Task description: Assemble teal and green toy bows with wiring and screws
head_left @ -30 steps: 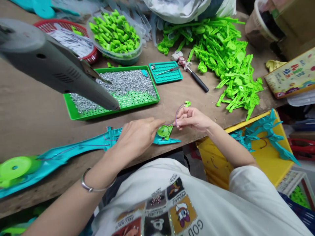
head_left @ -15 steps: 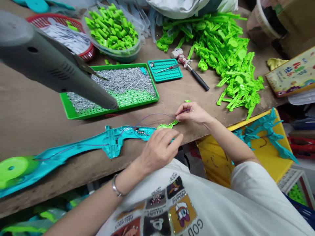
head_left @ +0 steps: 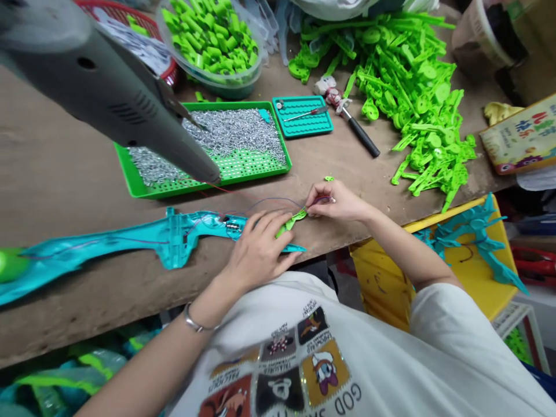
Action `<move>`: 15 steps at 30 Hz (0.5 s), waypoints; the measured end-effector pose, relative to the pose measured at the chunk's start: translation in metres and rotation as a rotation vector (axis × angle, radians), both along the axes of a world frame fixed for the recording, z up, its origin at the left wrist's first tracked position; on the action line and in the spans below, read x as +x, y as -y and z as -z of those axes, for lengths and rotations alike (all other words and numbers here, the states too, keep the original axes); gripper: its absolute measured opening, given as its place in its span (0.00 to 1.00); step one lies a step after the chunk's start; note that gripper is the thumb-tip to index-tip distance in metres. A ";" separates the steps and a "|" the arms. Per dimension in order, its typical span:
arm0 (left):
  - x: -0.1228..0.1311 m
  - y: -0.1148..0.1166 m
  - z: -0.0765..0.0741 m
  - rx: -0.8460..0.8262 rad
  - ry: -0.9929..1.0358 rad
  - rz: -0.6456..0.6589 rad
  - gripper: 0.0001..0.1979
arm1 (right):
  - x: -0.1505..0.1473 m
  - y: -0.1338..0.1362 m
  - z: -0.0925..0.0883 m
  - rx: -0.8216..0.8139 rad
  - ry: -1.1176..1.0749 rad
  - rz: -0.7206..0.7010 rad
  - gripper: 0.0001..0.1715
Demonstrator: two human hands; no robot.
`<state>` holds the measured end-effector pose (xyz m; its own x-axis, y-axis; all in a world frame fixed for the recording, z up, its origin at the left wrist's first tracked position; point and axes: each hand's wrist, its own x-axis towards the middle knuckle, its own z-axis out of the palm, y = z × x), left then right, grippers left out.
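Plastic shell (head_left: 106,244), long, turquoise and ridged, lying along the scuffed brown table (head_left: 310,163). With left hand (head_left: 257,250) palm-down, fingers half-spread, covering part of shell and smooth lime piece (head_left: 299,216), grip unclear; with right hand (head_left: 336,200), pinching thin, curving wire (head_left: 275,200).

from afar i see the bowl (head_left: 241,85) behind the parts tray (head_left: 249,165), the small tray (head_left: 309,124) then the handled tool (head_left: 364,137) right of it, the long frame (head_left: 177,244) before it.
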<state>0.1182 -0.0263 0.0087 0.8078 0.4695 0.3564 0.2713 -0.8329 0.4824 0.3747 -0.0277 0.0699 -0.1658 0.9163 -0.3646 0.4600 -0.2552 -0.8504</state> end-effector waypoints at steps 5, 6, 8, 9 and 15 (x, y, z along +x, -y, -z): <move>-0.015 -0.006 -0.002 -0.027 0.001 0.050 0.21 | -0.017 -0.006 0.004 0.195 0.114 -0.135 0.04; -0.014 -0.005 -0.002 -0.020 0.003 0.031 0.21 | -0.019 -0.008 0.004 0.218 0.144 -0.159 0.04; -0.009 -0.003 -0.004 -0.007 0.007 -0.020 0.21 | -0.023 -0.009 0.005 0.234 0.180 -0.183 0.03; -0.007 -0.001 -0.004 -0.006 0.010 -0.039 0.21 | -0.024 -0.010 0.006 0.231 0.184 -0.187 0.04; -0.003 0.000 -0.003 -0.007 -0.021 -0.035 0.20 | -0.023 -0.011 0.004 0.230 0.174 -0.196 0.05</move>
<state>0.1151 -0.0258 0.0115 0.7981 0.5003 0.3358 0.3106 -0.8191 0.4823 0.3513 -0.0169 0.0654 -0.3004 0.9346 -0.1903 0.6242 0.0418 -0.7801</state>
